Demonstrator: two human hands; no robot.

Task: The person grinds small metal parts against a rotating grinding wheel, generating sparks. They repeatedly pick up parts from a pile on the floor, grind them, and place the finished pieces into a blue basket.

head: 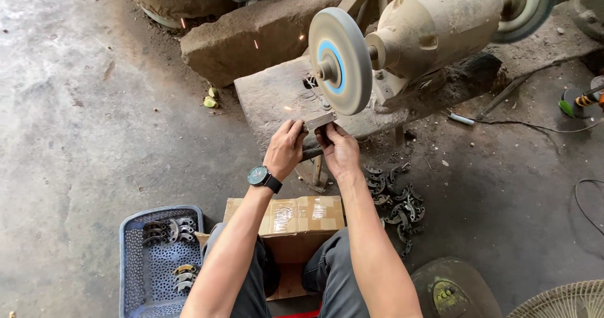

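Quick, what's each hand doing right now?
Left hand: closed, gripping the small metal piece at the grinding wheel.
Right hand: closed on the same piece.

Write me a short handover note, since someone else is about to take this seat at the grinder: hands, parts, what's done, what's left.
Left hand and right hand together grip one small flat metal piece, held up at the lower edge of the grinding wheel; a few sparks are flying.
Blue perforated basket by the left knee holds a few curved metal parts.
A heap of similar parts lies on the floor to the right.
A cardboard box sits between the knees.
Done: which pile is finished cannot be told.
Left: the piece in hand is at the wheel.
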